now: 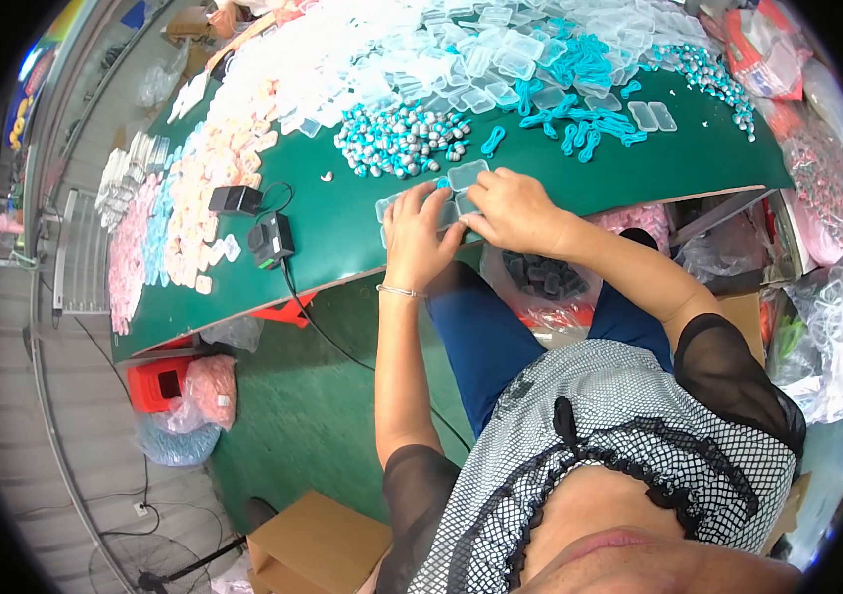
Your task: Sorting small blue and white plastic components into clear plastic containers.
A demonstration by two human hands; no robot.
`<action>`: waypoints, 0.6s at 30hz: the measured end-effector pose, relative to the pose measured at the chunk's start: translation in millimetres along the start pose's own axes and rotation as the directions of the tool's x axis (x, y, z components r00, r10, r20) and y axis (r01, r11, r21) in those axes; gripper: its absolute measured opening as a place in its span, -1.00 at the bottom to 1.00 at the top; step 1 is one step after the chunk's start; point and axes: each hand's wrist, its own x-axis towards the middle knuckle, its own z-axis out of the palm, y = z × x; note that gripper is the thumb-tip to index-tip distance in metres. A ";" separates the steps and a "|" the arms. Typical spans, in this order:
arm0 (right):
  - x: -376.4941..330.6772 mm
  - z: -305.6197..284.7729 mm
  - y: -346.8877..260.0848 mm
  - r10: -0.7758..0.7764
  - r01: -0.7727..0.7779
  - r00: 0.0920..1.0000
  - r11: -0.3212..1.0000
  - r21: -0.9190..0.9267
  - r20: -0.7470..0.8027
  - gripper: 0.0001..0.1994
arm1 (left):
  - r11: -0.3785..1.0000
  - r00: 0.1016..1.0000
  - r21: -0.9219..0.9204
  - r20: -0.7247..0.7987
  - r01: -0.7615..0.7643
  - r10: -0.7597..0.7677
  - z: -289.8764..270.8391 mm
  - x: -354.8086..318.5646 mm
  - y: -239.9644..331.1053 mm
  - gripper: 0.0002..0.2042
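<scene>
At the table's front edge, both of my hands are on a small clear plastic box [468, 176] with its lid raised. My left hand [416, 236] has its fingers bent over the box's near side, its thumb reaching toward the other hand. With fingertips and thumb together, my right hand [517, 212] grips the box's right side. A bit of teal [443, 183] shows beside the left fingertips. Another clear case [382, 210] pokes out left of that hand. My fingers hide most of what is inside.
Beyond my hands lie a heap of grey-and-teal beads [397, 139], bundled teal cords [590, 124] and piled clear boxes [501, 54]. Leftward are a black device [270, 240] with a cable and peach pieces [194, 243]. A bag of dark pieces [545, 275] sits under the table edge.
</scene>
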 end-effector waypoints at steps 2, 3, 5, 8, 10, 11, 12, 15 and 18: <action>3.3 -4.5 9.4 -0.020 0.020 1.000 0.997 0.072 -0.004 -0.72 | 1.000 1.000 0.010 0.008 0.003 -0.003 -2.1 -0.6 0.3 -0.55; 10.8 -7.1 20.4 0.014 -0.009 0.998 0.998 0.070 -0.065 -0.75 | 1.000 1.000 0.009 0.001 0.007 -0.007 -3.8 -1.2 1.5 -0.54; 31.0 -14.6 49.4 0.027 -0.033 0.978 0.999 -0.026 -0.205 -0.80 | 0.999 0.999 0.039 -0.033 -0.006 0.007 -5.7 2.6 6.8 -0.54; 63.7 -8.6 92.1 -0.022 -0.039 0.948 0.982 -0.184 -0.318 -0.82 | 0.997 0.996 0.044 -0.065 -0.058 0.061 -3.7 10.7 19.6 -0.56; 73.4 0.8 110.3 -0.048 -0.046 0.933 0.967 -0.250 -0.356 -0.83 | 0.994 0.992 0.023 -0.072 -0.105 0.107 2.2 20.7 24.0 -0.57; 74.1 3.9 118.1 -0.050 -0.024 0.962 0.964 -0.266 -0.268 -0.83 | 0.993 0.990 0.012 -0.067 -0.120 0.121 5.5 25.1 24.7 -0.57; 74.7 2.2 117.7 -0.053 0.003 0.983 0.961 -0.276 -0.174 -0.82 | 0.992 0.990 0.002 -0.062 -0.128 0.128 6.7 27.5 23.1 -0.58; 53.1 -12.8 112.1 -0.160 0.104 0.945 0.974 -0.203 -0.287 -0.86 | 0.995 0.989 -0.053 -0.131 -0.080 0.073 9.7 36.5 13.1 -0.63; 22.6 -34.0 88.1 -0.237 0.177 0.896 0.966 -0.187 -0.374 -0.91 | 0.987 0.966 -0.143 -0.256 -0.078 0.039 17.2 49.3 19.8 -0.67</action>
